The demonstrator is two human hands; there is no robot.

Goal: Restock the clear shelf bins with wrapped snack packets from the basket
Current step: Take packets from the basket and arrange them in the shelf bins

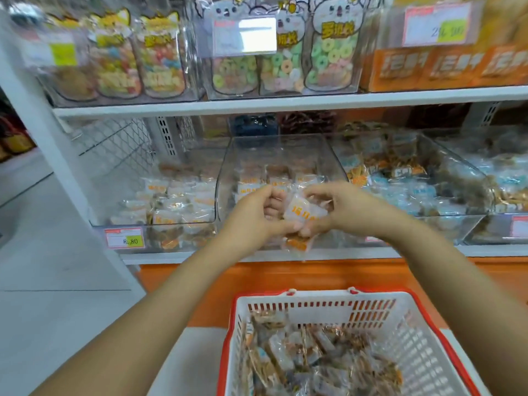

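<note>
Both my hands meet in front of the middle clear bin point(228, 155) on the lower shelf. My left hand point(257, 212) and my right hand point(340, 207) together hold a small bunch of white wrapped snack packets with orange print point(303, 211); one packet point(297, 244) hangs below my fingers. The middle bin holds several of the same packets at its back. Below me stands a white basket with a red rim point(411, 332), holding several wrapped packets point(314, 358).
A clear bin on the left point(108, 178) holds similar white packets, and bins on the right point(445, 167) hold blue and brown packets. The upper shelf point(285, 102) carries candy bags and orange boxes. A price tag point(125, 238) sits on the shelf edge.
</note>
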